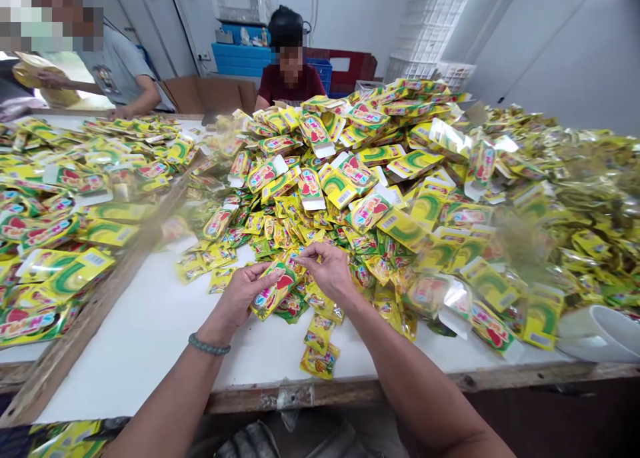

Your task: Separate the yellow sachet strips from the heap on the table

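Both my hands hold one yellow, green and red packet (pixel 274 287) just above the white table (pixel 145 331). My left hand (pixel 243 293), with a green bead bracelet on the wrist, grips the packet's lower end with its thumb on top. My right hand (pixel 325 269) pinches the upper end between thumb and fingers. Right behind them rises a big heap of the same packets (pixel 380 198), with small yellow sachets (pixel 320 351) scattered near the front edge.
A wooden rail (pixel 100 298) divides off a left section covered in more packets (pixel 55 245). A white bowl (pixel 600 335) sits at the front right edge. Two people are at the far side, one in a maroon shirt (pixel 290 81), one in grey (pixel 117 65). Blue crates stand behind.
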The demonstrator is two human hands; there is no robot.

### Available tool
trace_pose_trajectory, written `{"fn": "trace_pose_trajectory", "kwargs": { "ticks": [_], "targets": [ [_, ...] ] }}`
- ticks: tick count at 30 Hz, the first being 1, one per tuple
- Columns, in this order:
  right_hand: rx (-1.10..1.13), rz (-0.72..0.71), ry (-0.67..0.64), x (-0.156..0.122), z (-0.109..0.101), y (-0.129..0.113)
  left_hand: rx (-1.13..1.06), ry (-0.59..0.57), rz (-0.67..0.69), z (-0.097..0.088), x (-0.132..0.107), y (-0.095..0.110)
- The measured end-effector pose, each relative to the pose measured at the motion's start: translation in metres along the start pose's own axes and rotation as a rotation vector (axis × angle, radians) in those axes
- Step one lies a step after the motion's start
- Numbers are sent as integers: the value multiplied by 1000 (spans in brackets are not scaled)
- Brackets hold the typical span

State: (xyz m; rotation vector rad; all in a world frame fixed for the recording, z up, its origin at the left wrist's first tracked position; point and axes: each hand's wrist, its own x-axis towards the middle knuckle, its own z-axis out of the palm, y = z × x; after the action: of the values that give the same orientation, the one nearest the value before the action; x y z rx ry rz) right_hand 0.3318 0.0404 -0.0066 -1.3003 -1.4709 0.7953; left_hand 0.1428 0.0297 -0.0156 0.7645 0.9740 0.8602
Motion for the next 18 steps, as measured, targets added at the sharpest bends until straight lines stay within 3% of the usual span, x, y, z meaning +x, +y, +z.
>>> {"fn": "trace_pose_trajectory", "kwargs": {
  "ticks": [6, 13, 18],
  "targets": [
    [-66, -42, 56, -6, 8, 1, 2, 25, -1, 0, -1, -1],
    [-36, 43, -141, -1, -2, 0, 10, 84, 22, -1, -1, 1],
    [-150, -27, -174, 2, -7, -1, 11, 83, 8, 2, -1, 4]
  ]
}}
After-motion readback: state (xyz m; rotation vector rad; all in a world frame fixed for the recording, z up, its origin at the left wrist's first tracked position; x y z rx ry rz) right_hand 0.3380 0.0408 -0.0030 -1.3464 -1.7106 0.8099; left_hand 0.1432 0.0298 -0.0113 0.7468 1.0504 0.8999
